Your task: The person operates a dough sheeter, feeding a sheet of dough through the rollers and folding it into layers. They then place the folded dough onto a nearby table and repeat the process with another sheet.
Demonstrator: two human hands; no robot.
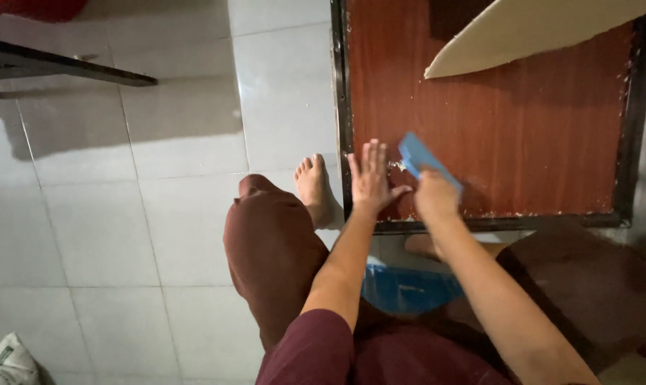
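Scraper (417, 158) in right grip (437, 196), on board (522, 135)

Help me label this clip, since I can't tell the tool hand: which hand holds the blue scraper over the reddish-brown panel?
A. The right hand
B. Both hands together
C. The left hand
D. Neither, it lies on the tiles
A: the right hand grips the blue scraper, while the left hand lies flat, fingers spread, on the reddish-brown panel.
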